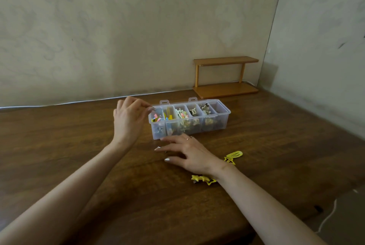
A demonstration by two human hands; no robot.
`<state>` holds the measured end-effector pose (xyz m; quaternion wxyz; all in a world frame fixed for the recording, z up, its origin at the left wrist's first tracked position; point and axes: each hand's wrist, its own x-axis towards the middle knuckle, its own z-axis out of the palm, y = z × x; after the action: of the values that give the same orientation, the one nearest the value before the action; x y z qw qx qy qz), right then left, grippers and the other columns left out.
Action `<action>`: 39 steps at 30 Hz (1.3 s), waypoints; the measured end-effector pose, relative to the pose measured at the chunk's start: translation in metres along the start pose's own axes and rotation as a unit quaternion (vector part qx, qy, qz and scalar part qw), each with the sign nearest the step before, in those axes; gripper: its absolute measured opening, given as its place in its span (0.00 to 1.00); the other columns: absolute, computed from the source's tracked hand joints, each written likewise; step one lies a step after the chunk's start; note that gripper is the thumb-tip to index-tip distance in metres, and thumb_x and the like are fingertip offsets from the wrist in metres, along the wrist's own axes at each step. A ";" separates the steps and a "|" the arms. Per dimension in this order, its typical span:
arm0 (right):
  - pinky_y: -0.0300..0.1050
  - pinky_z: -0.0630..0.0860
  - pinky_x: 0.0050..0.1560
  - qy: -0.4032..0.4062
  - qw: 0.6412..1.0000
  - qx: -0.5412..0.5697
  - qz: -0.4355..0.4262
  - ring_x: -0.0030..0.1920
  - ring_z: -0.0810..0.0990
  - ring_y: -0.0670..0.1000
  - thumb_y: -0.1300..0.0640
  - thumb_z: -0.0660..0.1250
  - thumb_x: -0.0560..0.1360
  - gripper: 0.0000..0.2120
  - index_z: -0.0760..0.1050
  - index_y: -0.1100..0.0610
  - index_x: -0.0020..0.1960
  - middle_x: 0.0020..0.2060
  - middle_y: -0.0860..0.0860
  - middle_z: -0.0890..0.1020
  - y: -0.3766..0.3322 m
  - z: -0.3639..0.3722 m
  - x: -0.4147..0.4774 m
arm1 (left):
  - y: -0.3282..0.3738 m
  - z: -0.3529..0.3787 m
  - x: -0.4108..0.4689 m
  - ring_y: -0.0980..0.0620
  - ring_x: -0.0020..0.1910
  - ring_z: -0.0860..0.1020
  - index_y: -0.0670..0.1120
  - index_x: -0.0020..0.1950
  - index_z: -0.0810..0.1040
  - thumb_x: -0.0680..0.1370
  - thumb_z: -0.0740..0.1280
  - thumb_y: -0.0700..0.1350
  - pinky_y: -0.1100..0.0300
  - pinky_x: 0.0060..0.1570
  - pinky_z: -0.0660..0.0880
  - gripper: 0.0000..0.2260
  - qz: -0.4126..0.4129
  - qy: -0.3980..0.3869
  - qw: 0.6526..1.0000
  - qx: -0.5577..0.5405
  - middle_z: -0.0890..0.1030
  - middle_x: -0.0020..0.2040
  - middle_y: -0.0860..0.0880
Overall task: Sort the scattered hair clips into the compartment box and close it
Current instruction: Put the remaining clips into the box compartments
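A clear plastic compartment box stands open on the wooden table, its several compartments filled with coloured hair clips. My left hand hovers at the box's left end, fingers curled, fingertips over the leftmost compartment; whether they pinch a clip I cannot tell. My right hand lies flat on the table just in front of the box, fingers spread. Yellow hair clips lie loose on the table: a round one right of my right wrist and star-shaped ones under my right forearm.
A small two-tier wooden shelf stands against the wall behind the box at the right. A white cable runs along the table's back edge. The table's right edge drops off to the floor.
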<state>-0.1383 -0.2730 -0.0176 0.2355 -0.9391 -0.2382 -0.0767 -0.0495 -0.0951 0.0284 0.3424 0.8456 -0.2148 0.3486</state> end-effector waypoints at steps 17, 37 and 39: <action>0.44 0.68 0.65 0.071 0.997 0.019 0.026 0.60 0.74 0.44 0.55 0.67 0.75 0.13 0.79 0.52 0.59 0.57 0.46 0.81 0.005 -0.003 -0.001 | -0.008 0.024 0.054 0.45 0.62 0.63 0.54 0.57 0.77 0.76 0.65 0.52 0.51 0.59 0.58 0.10 0.083 -0.244 0.943 0.211 0.71 0.60 0.49; 0.38 0.69 0.46 0.128 0.987 -0.027 0.093 0.50 0.72 0.46 0.50 0.71 0.72 0.10 0.77 0.53 0.50 0.46 0.45 0.73 0.005 -0.004 -0.001 | 0.007 0.016 -0.043 0.57 0.48 0.70 0.48 0.50 0.75 0.75 0.67 0.45 0.67 0.43 0.68 0.05 0.160 -0.151 0.975 -0.030 0.75 0.49 0.52; 0.39 0.69 0.47 0.122 0.987 -0.030 0.096 0.51 0.72 0.46 0.51 0.70 0.73 0.09 0.78 0.54 0.50 0.46 0.46 0.73 0.006 -0.005 -0.001 | 0.003 0.018 -0.047 0.55 0.50 0.71 0.48 0.50 0.76 0.74 0.69 0.44 0.62 0.45 0.71 0.06 0.158 -0.172 0.972 -0.033 0.75 0.51 0.52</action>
<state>-0.1367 -0.2805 -0.0164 0.2410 -0.9478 -0.1141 -0.1751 -0.0749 -0.1043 -0.0147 0.2683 0.8364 -0.4128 0.2409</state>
